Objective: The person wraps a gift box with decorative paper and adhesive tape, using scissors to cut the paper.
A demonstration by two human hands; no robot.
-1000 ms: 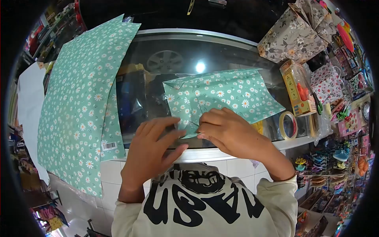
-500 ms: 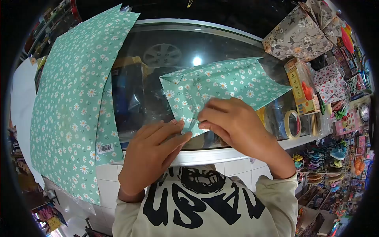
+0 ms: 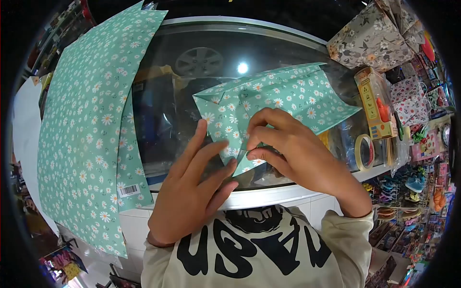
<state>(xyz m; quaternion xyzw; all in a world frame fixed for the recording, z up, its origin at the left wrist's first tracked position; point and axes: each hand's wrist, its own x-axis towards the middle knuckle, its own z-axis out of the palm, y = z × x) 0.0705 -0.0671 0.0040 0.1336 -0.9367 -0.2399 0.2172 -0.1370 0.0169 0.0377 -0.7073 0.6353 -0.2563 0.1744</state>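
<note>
A green daisy-print piece of wrapping paper point(image 3: 283, 96), folded into a flat bag-like shape, lies on the glass counter in front of me. My right hand point(image 3: 300, 151) pinches a fold near its lower end between thumb and fingers. My left hand point(image 3: 192, 185) is open at the lower left corner, fingers spread, the fingertips over or against the paper's edge; exact contact is hard to tell. Creases run along the folded end, and a triangular fold shows at its upper left corner.
A large daisy-print sheet point(image 3: 86, 139) with a barcode label point(image 3: 128, 190) covers the counter's left side, with white paper point(image 3: 26, 144) beyond it. A tape roll point(image 3: 364, 152), a yellow toy box point(image 3: 372, 103) and a floral gift bag point(image 3: 367, 41) stand at right. Stocked shelves point(image 3: 398, 192) lie beyond.
My left hand has lifted and spread its fingers, which lay pressed on the paper's corner before. My right hand still pinches the fold. The view has shifted slightly.
</note>
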